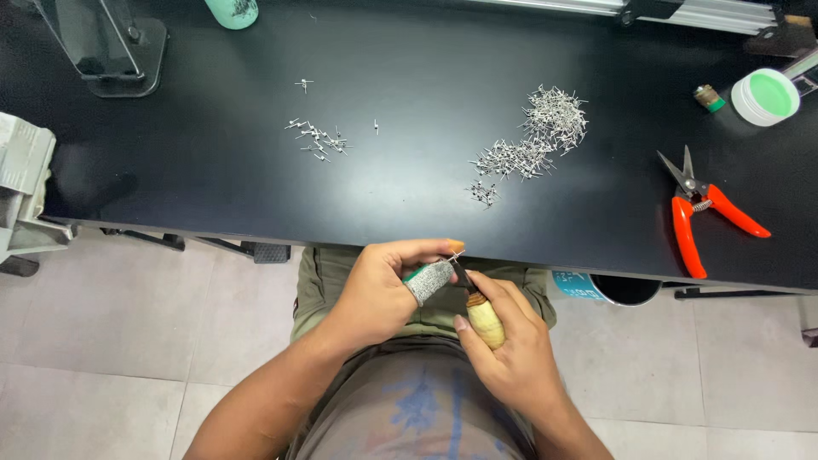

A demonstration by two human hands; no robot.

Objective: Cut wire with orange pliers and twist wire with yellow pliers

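Left hand (375, 285), thumb in a grey sleeve (429, 280), pinches a small pin (454, 255); right hand (507, 341) grips a wooden-handled knife (482, 317) below a black tabletop (409, 187) strewn with pins (532, 140).

A black table (426, 51) seen from above carries a large heap of small silver metal pins (532, 140) right of centre and a smaller scatter of the same pins (317, 136) left of centre, the two well apart. Near the right edge lie orange-handled snips (703, 209), with a round white lid with a green inside (766, 96) and a small green-and-brass cap (708, 98) just beyond them. At the far left corner stands a dark stand base (115, 55), with a mint-green container (232, 12) near it at the far edge.
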